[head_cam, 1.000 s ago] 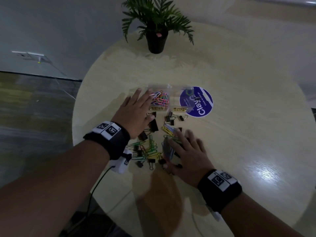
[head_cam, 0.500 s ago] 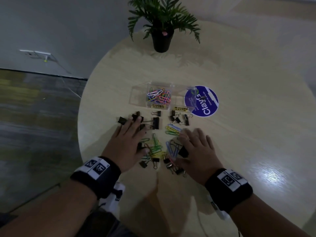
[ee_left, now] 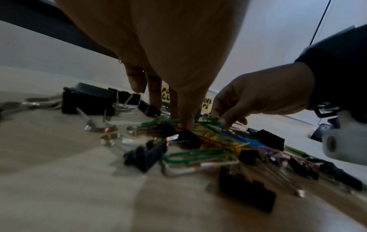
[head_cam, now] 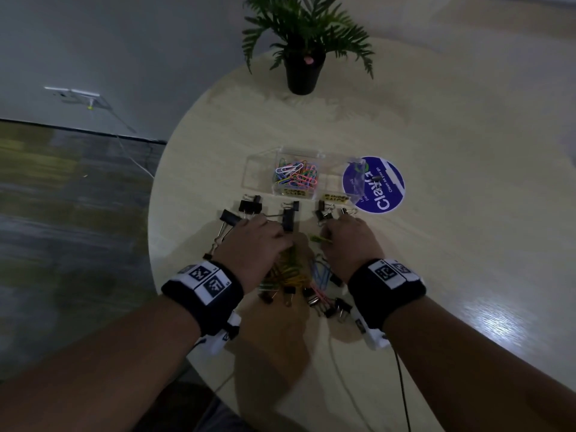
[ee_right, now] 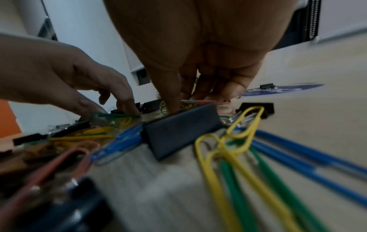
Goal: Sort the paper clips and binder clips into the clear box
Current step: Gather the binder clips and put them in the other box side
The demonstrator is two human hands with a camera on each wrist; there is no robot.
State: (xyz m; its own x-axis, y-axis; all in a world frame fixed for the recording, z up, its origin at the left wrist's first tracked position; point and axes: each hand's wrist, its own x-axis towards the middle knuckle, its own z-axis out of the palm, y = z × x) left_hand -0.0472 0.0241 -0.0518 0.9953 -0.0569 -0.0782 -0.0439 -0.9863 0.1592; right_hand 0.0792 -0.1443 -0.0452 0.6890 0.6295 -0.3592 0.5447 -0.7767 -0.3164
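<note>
The clear box [head_cam: 258, 169] stands mid-table; several coloured paper clips [head_cam: 294, 177] lie in its middle compartment. Black binder clips [head_cam: 287, 219] lie in front of it. A mixed pile of paper clips and binder clips [head_cam: 293, 277] sits between my wrists. My left hand [head_cam: 285, 241] curls down onto the pile, thumb and forefinger pinching a green paper clip [ee_right: 119, 115]. My right hand [head_cam: 327, 236] curls beside it, its fingertips [ee_left: 224, 121] pinching a green-yellow paper clip [head_cam: 319, 239]. A binder clip [ee_right: 178, 130] lies just under that wrist.
A round blue sticker [head_cam: 374, 185] lies right of the box. A potted plant [head_cam: 304, 42] stands at the far edge of the round wooden table [head_cam: 420, 275]. Cables [head_cam: 402, 385] trail off the near edge. The floor drops away on the left.
My left hand drew back from the box to the pile. Both hands went from flat and spread to curled, fingertips now closed on clips; the right hand shifted forward.
</note>
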